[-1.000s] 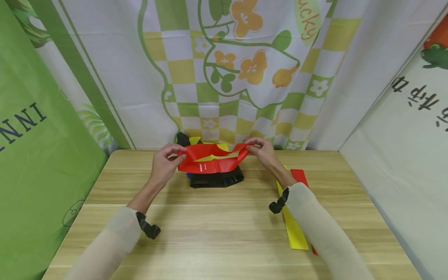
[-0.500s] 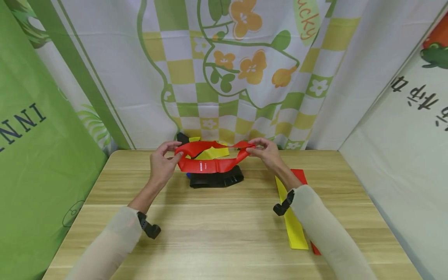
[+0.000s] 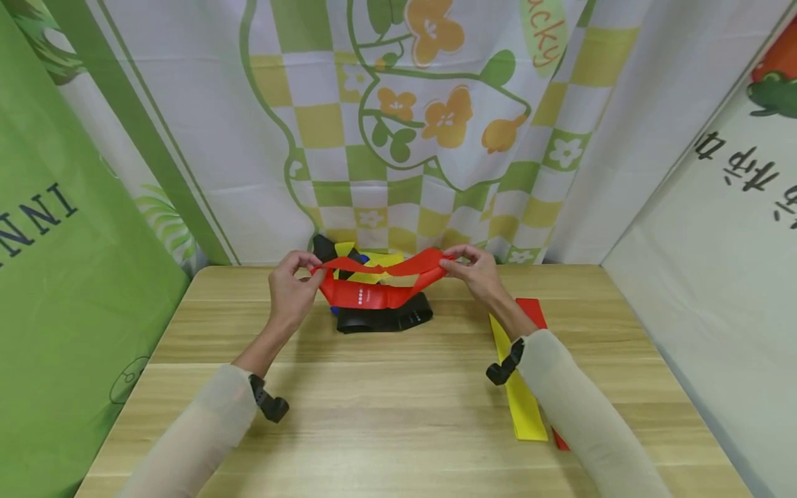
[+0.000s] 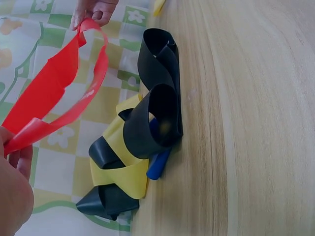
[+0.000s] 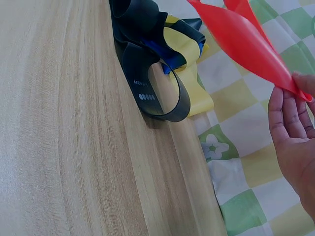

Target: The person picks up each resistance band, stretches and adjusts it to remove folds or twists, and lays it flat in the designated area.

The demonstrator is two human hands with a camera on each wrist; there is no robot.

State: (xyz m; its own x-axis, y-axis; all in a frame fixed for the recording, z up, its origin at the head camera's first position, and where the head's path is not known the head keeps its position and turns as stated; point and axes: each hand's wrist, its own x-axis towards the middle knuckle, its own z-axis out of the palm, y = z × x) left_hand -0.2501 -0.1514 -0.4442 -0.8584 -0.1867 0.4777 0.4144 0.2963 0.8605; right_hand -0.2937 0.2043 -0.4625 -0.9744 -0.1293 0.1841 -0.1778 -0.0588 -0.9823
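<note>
A red resistance band (image 3: 367,297), a flat loop with white print, is stretched between my hands above the back of the table. My left hand (image 3: 291,289) pinches its left end between thumb and fingers. At the other end my right hand (image 3: 476,273) pinches it the same way. Below and behind lies a heap of bands: a black band (image 4: 150,123) curled into loops, a yellow band (image 4: 120,179) and a bit of a blue band (image 4: 157,164). In the right wrist view the black band (image 5: 142,88) shows white print.
On the right of the wooden table (image 3: 386,415) lie a flat yellow band (image 3: 526,408) and a red band (image 3: 530,312), partly covered by the right forearm. A patterned curtain (image 3: 386,166) hangs close behind the table's back edge.
The hands have drawn slightly apart, the right one moving a little right. The red band's loop has turned, its far side now folded lower and the heap showing through it.
</note>
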